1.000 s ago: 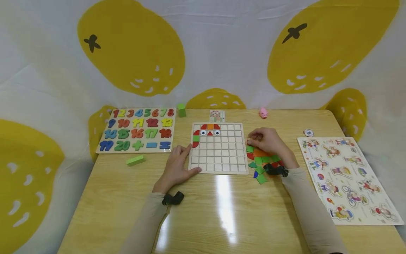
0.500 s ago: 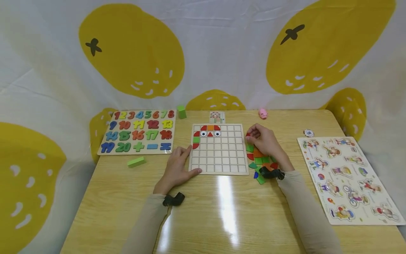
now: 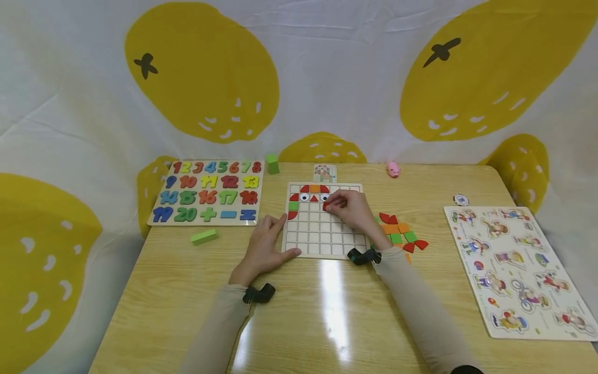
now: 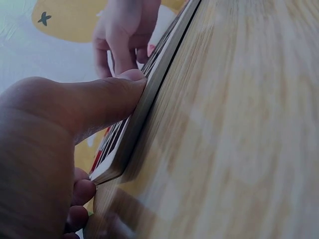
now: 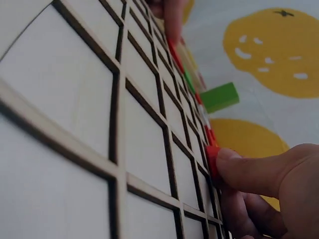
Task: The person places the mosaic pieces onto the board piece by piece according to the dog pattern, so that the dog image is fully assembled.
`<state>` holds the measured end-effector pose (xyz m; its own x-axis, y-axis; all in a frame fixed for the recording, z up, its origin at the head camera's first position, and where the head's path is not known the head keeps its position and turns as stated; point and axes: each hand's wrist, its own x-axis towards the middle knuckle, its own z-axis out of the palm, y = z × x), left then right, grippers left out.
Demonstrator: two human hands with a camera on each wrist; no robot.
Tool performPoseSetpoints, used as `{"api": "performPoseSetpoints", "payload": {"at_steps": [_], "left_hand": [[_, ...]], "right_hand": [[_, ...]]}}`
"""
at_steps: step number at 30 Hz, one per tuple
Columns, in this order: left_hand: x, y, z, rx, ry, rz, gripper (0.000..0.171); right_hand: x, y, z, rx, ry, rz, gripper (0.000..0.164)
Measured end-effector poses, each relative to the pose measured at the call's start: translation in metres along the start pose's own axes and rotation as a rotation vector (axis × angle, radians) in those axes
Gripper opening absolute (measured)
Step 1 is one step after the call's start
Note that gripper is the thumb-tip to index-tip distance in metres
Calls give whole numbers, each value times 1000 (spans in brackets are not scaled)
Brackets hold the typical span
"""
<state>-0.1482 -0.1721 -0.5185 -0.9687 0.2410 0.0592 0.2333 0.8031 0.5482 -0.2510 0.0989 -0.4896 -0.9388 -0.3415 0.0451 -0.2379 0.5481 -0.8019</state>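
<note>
A pale wooden grid board (image 3: 315, 238) lies mid-table, with red, orange, green and eye-printed tiles in its upper left cells. My left hand (image 3: 265, 244) rests at its lower left corner, thumb on the front edge and a finger at the left side. In the left wrist view that thumb (image 4: 107, 102) lies on the board's rim. Over the board, my right hand (image 3: 351, 209) pinches a red tile (image 5: 213, 163) between thumb and fingers, just below the right eye tile (image 3: 325, 198). Fingers partly cover the red tile, so its full shape is hidden.
Loose red, orange and green tiles (image 3: 397, 228) lie right of the board. A small picture card (image 3: 325, 173) sits behind it. Number puzzle (image 3: 205, 197) at left, figure puzzle (image 3: 518, 270) at right. Green blocks (image 3: 204, 237), a pink pig (image 3: 393, 169) and a round chip (image 3: 461, 200) lie around.
My right hand has moved left from the loose tiles to above the board, carrying a red tile. The left hand has stayed at the board's corner.
</note>
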Motion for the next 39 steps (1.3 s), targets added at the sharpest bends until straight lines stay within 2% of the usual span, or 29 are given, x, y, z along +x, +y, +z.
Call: {"api": "performPoseSetpoints", "payload": {"at_steps": [6, 18, 21, 24, 27, 30, 35, 39], "left_hand": [[0, -1, 2, 14, 15, 9, 103], [1, -2, 0, 27, 16, 12, 103], [1, -1, 0, 17, 9, 8, 104], [0, 0, -1, 14, -4, -5, 104], [0, 4, -1, 16, -7, -16, 103], [0, 5, -2, 27, -4, -21, 103], [0, -1, -2, 38, -1, -15, 103], [0, 1, 0, 14, 4, -7, 104]], "right_hand": [[2, -2, 5, -87, 37, -34, 9], [2, -3, 1, -138, 5, -58, 14], [-3, -3, -13, -129, 19, -79, 18], [-14, -1, -41, -130, 26, -56, 24], [-31, 9, -75, -198, 9, 11, 27], [-45, 23, -100, -288, -40, 76, 29], [-55, 38, -110, -343, -132, 118, 29], [-61, 46, -107, -346, -136, 134, 25]]}}
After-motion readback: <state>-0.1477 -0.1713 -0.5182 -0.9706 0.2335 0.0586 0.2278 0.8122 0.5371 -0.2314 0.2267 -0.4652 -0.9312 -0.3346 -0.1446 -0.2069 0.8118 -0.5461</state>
